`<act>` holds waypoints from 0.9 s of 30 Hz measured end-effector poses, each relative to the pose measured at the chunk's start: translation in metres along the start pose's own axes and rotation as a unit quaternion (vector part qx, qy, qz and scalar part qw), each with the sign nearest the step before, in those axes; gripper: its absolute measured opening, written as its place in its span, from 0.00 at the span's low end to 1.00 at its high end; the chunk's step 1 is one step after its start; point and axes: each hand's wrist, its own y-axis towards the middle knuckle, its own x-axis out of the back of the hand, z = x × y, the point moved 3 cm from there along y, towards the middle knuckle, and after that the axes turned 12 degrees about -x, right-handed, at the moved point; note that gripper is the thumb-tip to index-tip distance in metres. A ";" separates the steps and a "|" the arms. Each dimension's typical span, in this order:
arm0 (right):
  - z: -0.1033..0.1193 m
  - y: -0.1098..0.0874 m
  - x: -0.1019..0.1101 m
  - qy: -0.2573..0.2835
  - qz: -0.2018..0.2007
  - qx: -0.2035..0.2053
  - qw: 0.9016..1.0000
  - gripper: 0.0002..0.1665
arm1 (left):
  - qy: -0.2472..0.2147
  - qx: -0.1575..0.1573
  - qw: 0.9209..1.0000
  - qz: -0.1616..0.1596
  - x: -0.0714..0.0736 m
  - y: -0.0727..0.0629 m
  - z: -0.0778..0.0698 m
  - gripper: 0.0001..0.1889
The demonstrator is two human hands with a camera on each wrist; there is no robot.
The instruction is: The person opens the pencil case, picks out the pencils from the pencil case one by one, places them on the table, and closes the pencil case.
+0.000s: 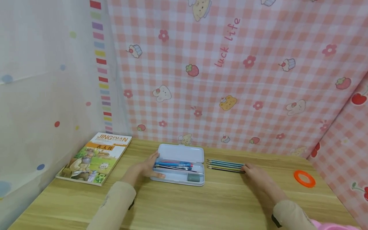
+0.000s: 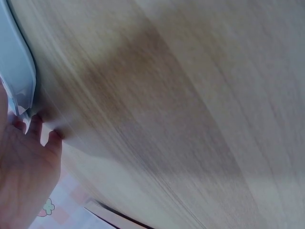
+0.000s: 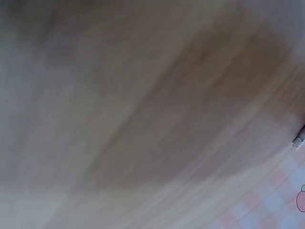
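Head view: slim pencils, rectangular case

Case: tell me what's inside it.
Inside the case: blue pens, a thin stick and a dark green block. Anything beneath the pens is covered.

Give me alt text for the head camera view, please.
A person's left hand rests on the left end of an open pencil case holding pens, while their right hand touches the ends of a row of pencils on a wooden table. A book lies at the left, an orange ring at the right.
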 end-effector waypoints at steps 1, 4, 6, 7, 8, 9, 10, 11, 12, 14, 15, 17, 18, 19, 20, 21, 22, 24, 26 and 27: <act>0.000 0.000 0.000 0.006 -0.008 0.003 1.000 0.10 | 0.001 -0.001 1.000 0.001 0.000 0.000 0.000 0.56; 0.000 0.001 0.000 0.025 -0.012 -0.002 1.000 0.10 | 0.004 0.001 1.000 0.003 0.001 0.001 0.000 0.56; 0.001 0.003 0.001 0.041 -0.005 -0.012 0.999 0.09 | 0.005 0.001 1.000 0.004 0.000 0.001 0.000 0.56; 0.002 0.005 0.001 0.046 -0.001 -0.018 0.999 0.09 | 0.005 0.002 1.000 0.003 0.000 0.001 0.001 0.56; 0.004 0.007 0.002 0.051 0.006 -0.023 0.998 0.08 | 0.005 0.002 1.000 0.002 0.000 0.001 0.001 0.56; 0.006 0.010 0.002 0.055 0.013 -0.027 0.998 0.08 | 0.004 0.003 1.000 0.002 0.000 0.001 0.001 0.56; 0.009 0.013 0.003 0.058 0.020 -0.030 0.998 0.08 | 0.004 0.002 1.000 0.001 0.000 0.001 0.001 0.56; 0.013 0.016 0.003 0.060 0.028 -0.031 0.997 0.09 | 0.003 0.002 1.000 0.001 0.000 0.001 0.002 0.56; 0.017 0.019 0.003 0.059 0.035 -0.031 0.997 0.09 | 0.002 0.003 1.000 0.000 0.000 0.000 0.002 0.56; 0.027 0.026 0.003 0.056 0.044 -0.025 0.997 0.11 | 0.001 0.002 1.000 0.002 0.000 0.000 0.001 0.56; 0.034 0.029 0.002 0.055 0.045 -0.020 0.997 0.11 | 0.001 0.001 1.000 0.002 -0.001 0.001 0.002 0.56; 0.047 0.036 0.002 0.055 0.042 -0.009 0.998 0.12 | -0.001 0.002 1.000 0.003 -0.001 0.000 0.001 0.56; 0.055 0.039 0.002 0.055 0.039 -0.004 0.998 0.12 | -0.001 0.003 1.000 0.004 -0.001 0.000 0.001 0.56; 0.062 0.042 0.002 0.057 0.037 0.001 0.998 0.12 | -0.001 0.004 1.000 0.004 -0.001 0.001 0.001 0.56; 0.069 0.045 0.002 0.059 0.032 0.009 0.998 0.12 | -0.001 0.004 1.000 0.004 -0.001 0.001 0.000 0.56; 0.076 0.048 0.001 0.064 0.028 0.019 0.997 0.12 | -0.001 0.004 1.000 0.005 -0.002 0.001 0.000 0.56; 0.083 0.051 0.001 0.067 0.026 0.027 0.997 0.12 | -0.001 0.004 1.000 0.005 -0.002 0.001 0.000 0.56; 0.095 0.057 0.000 0.073 0.025 0.045 0.996 0.11 | -0.001 0.003 1.000 0.005 -0.001 0.001 0.001 0.56; 0.106 0.062 -0.002 0.079 0.031 0.060 0.995 0.11 | 0.000 0.002 1.000 0.004 -0.001 0.002 0.001 0.56; 0.111 0.065 -0.003 0.084 0.036 0.066 0.994 0.11 | -0.001 0.003 1.000 0.004 -0.001 0.002 0.001 0.56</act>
